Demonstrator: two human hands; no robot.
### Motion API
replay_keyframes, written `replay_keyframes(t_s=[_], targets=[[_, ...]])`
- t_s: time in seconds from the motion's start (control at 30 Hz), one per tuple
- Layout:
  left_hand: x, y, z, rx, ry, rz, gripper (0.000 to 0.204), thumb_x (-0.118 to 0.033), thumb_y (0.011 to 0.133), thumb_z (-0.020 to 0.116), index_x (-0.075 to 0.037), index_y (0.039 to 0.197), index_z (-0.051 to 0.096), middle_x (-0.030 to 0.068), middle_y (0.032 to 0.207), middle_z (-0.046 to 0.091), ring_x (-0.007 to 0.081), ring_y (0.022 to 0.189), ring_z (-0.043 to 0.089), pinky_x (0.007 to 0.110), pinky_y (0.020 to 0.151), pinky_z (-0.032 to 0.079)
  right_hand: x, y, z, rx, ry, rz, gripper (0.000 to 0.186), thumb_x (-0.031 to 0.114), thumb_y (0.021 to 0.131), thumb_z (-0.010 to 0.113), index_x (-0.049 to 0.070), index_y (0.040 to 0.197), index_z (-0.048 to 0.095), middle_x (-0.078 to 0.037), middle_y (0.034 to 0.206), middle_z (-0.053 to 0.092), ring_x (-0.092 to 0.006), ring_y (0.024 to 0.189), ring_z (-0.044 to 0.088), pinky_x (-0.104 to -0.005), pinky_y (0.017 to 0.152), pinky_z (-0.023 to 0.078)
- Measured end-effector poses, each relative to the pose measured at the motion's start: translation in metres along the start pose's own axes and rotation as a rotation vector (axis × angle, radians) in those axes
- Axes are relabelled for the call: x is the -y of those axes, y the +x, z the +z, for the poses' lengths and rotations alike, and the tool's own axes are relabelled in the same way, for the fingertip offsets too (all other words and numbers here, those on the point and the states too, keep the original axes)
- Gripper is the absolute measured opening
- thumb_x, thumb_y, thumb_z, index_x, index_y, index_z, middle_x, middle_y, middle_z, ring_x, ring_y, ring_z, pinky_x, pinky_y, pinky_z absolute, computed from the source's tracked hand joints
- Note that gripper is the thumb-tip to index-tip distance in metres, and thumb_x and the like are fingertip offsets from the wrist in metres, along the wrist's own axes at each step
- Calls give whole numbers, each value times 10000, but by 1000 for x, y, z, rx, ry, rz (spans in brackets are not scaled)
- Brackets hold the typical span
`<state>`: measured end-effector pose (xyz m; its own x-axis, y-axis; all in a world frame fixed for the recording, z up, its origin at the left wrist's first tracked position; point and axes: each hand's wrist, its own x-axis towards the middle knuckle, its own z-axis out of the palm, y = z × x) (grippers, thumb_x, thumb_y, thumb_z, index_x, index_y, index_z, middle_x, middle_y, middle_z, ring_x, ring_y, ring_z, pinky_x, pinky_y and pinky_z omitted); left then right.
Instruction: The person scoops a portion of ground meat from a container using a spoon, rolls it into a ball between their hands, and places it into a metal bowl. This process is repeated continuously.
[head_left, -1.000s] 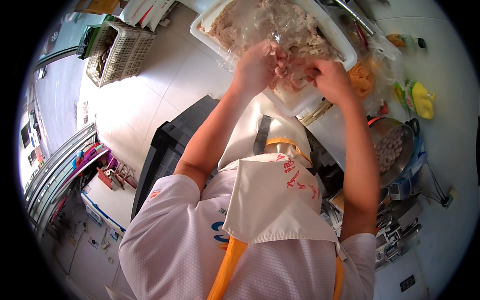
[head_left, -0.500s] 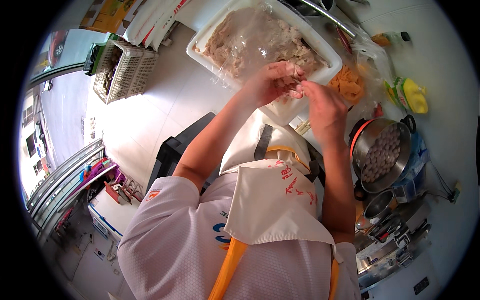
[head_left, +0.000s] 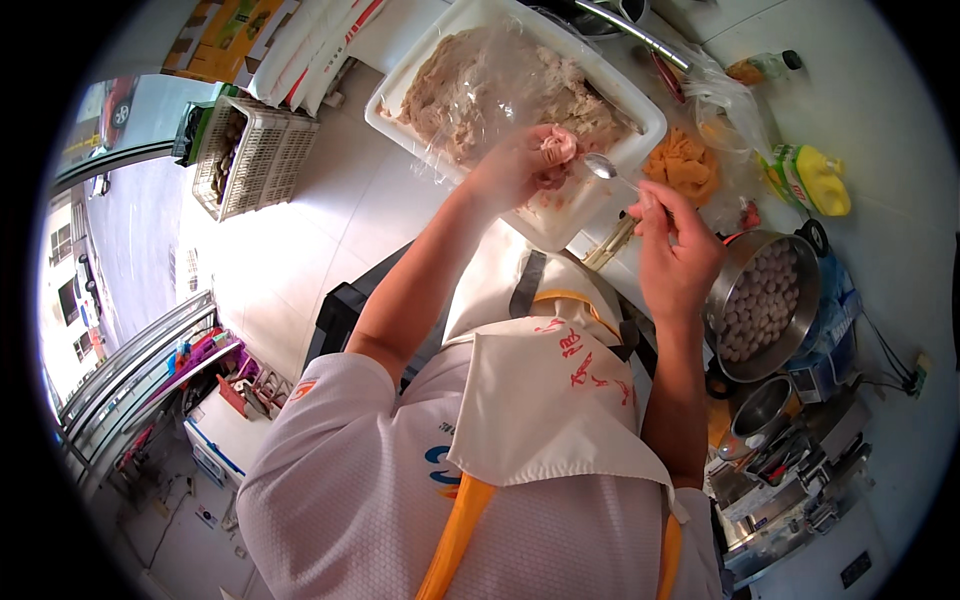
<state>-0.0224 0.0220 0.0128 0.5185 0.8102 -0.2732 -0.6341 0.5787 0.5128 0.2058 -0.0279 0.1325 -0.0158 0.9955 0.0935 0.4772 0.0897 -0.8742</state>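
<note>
My left hand (head_left: pixel 528 168) is closed around a lump of pinkish meat paste (head_left: pixel 559 146), which bulges out at the top of the fist. A metal spoon (head_left: pixel 600 165) is gripped by its handle in my right hand (head_left: pixel 680 245); its bowl is just right of the lump, apart from it. Beneath and beyond both hands sits a large white tub (head_left: pixel 655 130) of pale minced meat paste (head_left: pixel 450 85). Clear plastic film (head_left: pixel 500 60) lies over part of the paste. Smears of paste cling to the tub's near end.
To the right stands a steel pot (head_left: pixel 722 310) with many round meatballs (head_left: pixel 765 300). Near it are orange crumpled stuff (head_left: pixel 682 165), a yellow bottle (head_left: pixel 825 185) and a small bottle (head_left: pixel 765 68). A white crate (head_left: pixel 265 160) stands at left, a black bin (head_left: pixel 335 315) below the tub.
My right hand has drawn back right and down from my left hand, and the spoon now shows clearly. The paste lump now stands out at the top of my left fist.
</note>
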Motion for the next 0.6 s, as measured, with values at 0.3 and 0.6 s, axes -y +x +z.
replay_keyframes(t_s=[0.3, 0.6], targets=[[14, 8, 18, -446, 370, 85, 296, -195, 961, 794, -101, 754, 605, -64, 611, 459, 43, 481, 362, 270, 455, 232, -14, -22, -25, -111, 209, 273, 171, 95, 1048, 681, -14, 1164, 742, -63, 897, 750, -80, 731, 648, -235, 695, 551], [-4, 3, 38, -178, 27, 22, 331, -301, 1082, 591, 22, 1100, 661, 131, 980, 691, 219, 833, 683, 300, 721, 507, -17, -33, -39, -175, 230, 319, 174, 128, 1050, 691, 9, 1163, 749, -41, 883, 741, -63, 726, 622, -208, 647, 483]])
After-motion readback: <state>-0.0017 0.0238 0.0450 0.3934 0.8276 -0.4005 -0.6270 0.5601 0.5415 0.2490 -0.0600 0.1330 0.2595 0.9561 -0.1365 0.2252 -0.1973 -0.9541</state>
